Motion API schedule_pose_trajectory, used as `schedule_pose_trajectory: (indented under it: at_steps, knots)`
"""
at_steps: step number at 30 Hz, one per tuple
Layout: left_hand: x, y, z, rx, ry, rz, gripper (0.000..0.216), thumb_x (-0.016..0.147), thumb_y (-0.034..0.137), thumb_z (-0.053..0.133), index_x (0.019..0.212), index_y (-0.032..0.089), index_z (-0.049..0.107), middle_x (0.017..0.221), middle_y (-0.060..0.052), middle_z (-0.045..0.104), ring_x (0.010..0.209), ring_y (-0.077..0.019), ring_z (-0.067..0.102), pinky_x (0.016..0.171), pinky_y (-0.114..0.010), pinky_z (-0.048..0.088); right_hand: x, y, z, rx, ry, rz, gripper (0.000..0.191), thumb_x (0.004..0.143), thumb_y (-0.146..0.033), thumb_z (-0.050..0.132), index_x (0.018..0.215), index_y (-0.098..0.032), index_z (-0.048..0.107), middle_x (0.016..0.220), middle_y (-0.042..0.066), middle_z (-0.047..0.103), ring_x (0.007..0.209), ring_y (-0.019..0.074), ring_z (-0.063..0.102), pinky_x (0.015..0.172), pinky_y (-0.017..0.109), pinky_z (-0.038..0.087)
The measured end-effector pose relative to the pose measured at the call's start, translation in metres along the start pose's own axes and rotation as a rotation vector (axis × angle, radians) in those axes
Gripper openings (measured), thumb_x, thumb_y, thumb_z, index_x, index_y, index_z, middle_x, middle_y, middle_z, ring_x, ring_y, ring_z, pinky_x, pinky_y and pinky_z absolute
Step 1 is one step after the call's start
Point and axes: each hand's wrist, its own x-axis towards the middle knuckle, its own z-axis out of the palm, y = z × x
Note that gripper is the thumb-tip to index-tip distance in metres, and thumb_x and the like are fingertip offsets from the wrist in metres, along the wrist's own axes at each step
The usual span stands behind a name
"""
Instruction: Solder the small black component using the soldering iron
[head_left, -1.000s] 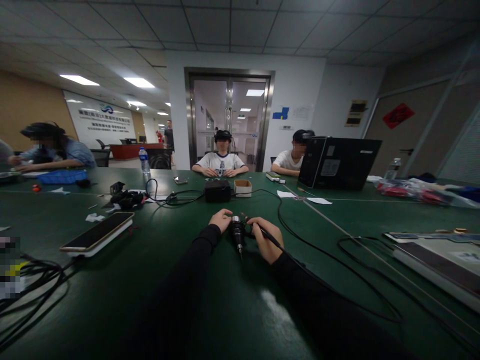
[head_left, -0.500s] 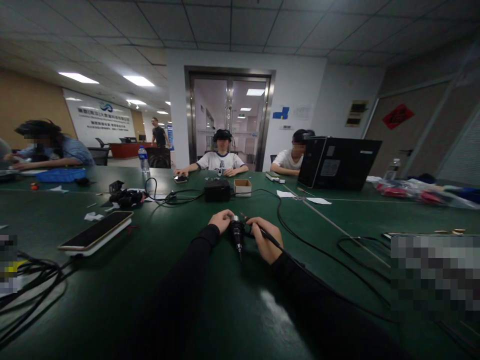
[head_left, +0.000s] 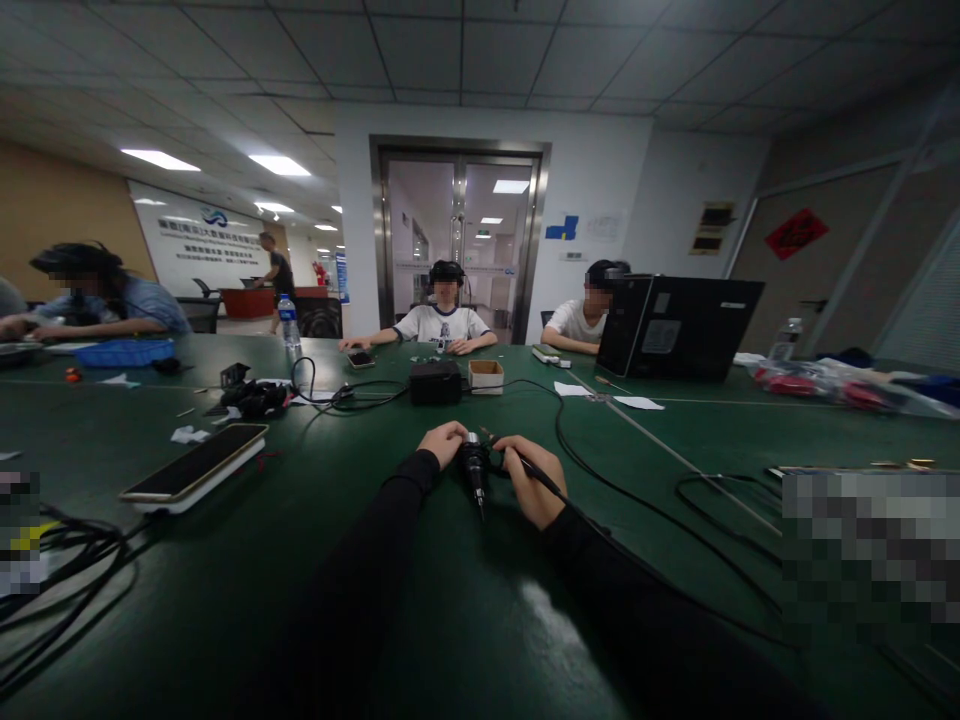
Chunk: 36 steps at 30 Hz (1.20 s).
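Observation:
A black tapered tool [head_left: 475, 468] with a silver cap at its far end and a thin metal tip lies on the green table, tip towards me. My left hand [head_left: 444, 442] is closed, its fingertips pinching at the silver cap; what exactly they grip is partly hidden. My right hand [head_left: 536, 478] is closed around a slim black corded pen-like tool, which looks like a soldering iron [head_left: 546, 482]. Its thin tip points up and left, close to the far end of the tapered tool. The cord runs back along my right forearm.
Beyond my hands stand a black box [head_left: 435, 382] and a small open carton [head_left: 486, 376]. Black cables [head_left: 637, 510] cross the table on the right. A phone on a white box [head_left: 196, 468] lies left. A computer case [head_left: 679, 325] stands back right. Several people sit around the table.
My hands and both tools hold nearly the same position. Across the table, a person's hand has drawn back from the phone. The standing person in the background has moved left.

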Motion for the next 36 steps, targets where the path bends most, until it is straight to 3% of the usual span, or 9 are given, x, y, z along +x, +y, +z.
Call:
schedule_pose_trajectory:
  at_steps: [5,10,14,18,22,25,30,36]
  knots:
    - [-0.002,0.001,-0.001,0.019,-0.018,0.009,0.023,0.075,0.013,0.045,0.084,0.02,0.065,0.067,0.003,0.06,0.07,-0.013,0.054,0.072,-0.022,0.043,0.0,-0.001,0.0,0.0,0.005,-0.003,0.025,0.086,-0.025,0.042,0.084,-0.023,0.067,0.082,0.001,0.069,0.076,0.0159,0.063,0.068,0.024,0.047]
    - [0.005,-0.003,0.002,0.029,-0.006,-0.01,0.025,0.074,0.012,0.048,0.09,0.021,0.065,0.061,0.004,0.054,0.06,-0.0116,0.048,0.064,-0.022,0.042,0.001,0.002,0.0,-0.013,0.002,-0.007,0.025,0.086,-0.024,0.042,0.085,-0.023,0.068,0.083,0.001,0.07,0.076,0.0159,0.063,0.07,0.024,0.046]
    - [0.007,0.018,-0.003,0.045,-0.064,-0.288,0.034,0.071,0.014,0.052,0.105,0.02,0.058,0.062,0.003,0.052,0.053,-0.0119,0.05,0.059,-0.024,0.044,0.001,0.006,0.0,-0.033,0.02,0.007,0.025,0.087,-0.025,0.042,0.086,-0.022,0.067,0.086,0.002,0.07,0.077,0.0157,0.063,0.069,0.024,0.046]
    - [-0.009,0.056,-0.016,0.038,-0.221,-0.477,0.053,0.074,0.031,0.055,0.125,0.021,0.042,0.077,-0.003,0.059,0.052,-0.0126,0.054,0.055,-0.028,0.048,0.001,0.005,-0.001,-0.063,0.061,0.016,0.026,0.088,-0.026,0.041,0.089,-0.022,0.067,0.087,0.002,0.069,0.08,0.0163,0.063,0.068,0.023,0.044]
    - [-0.03,0.078,-0.017,0.13,-0.375,-0.43,0.087,0.06,0.045,0.071,0.134,0.021,0.031,0.102,-0.013,0.06,0.064,-0.0173,0.061,0.054,-0.028,0.05,0.002,0.003,-0.001,-0.073,0.067,0.02,0.026,0.087,-0.027,0.041,0.089,-0.022,0.067,0.086,0.002,0.069,0.079,0.0167,0.063,0.067,0.024,0.044]
    - [-0.036,0.08,-0.009,0.223,-0.312,-0.321,0.106,0.043,0.036,0.082,0.134,0.018,0.032,0.12,-0.022,0.052,0.077,-0.025,0.063,0.05,-0.025,0.048,0.002,0.004,0.0,-0.082,0.073,0.015,0.026,0.086,-0.026,0.042,0.087,-0.022,0.067,0.087,0.002,0.069,0.078,0.0167,0.063,0.068,0.024,0.044]
    - [-0.039,0.083,0.0,0.297,-0.193,-0.259,0.079,0.042,0.024,0.081,0.113,0.015,0.048,0.11,-0.019,0.058,0.073,-0.0239,0.064,0.05,-0.023,0.047,0.0,0.006,-0.001,-0.072,0.07,0.021,0.025,0.087,-0.027,0.042,0.086,-0.022,0.066,0.085,0.002,0.069,0.079,0.0171,0.063,0.066,0.023,0.044]
    - [-0.058,0.074,-0.031,0.352,-0.304,-0.238,0.077,0.047,0.025,0.076,0.117,0.019,0.043,0.102,-0.014,0.062,0.049,-0.0163,0.06,0.04,-0.024,0.045,0.0,0.003,-0.004,-0.055,0.073,0.039,0.026,0.087,-0.028,0.041,0.087,-0.022,0.067,0.084,0.003,0.069,0.078,0.0171,0.063,0.064,0.023,0.044]
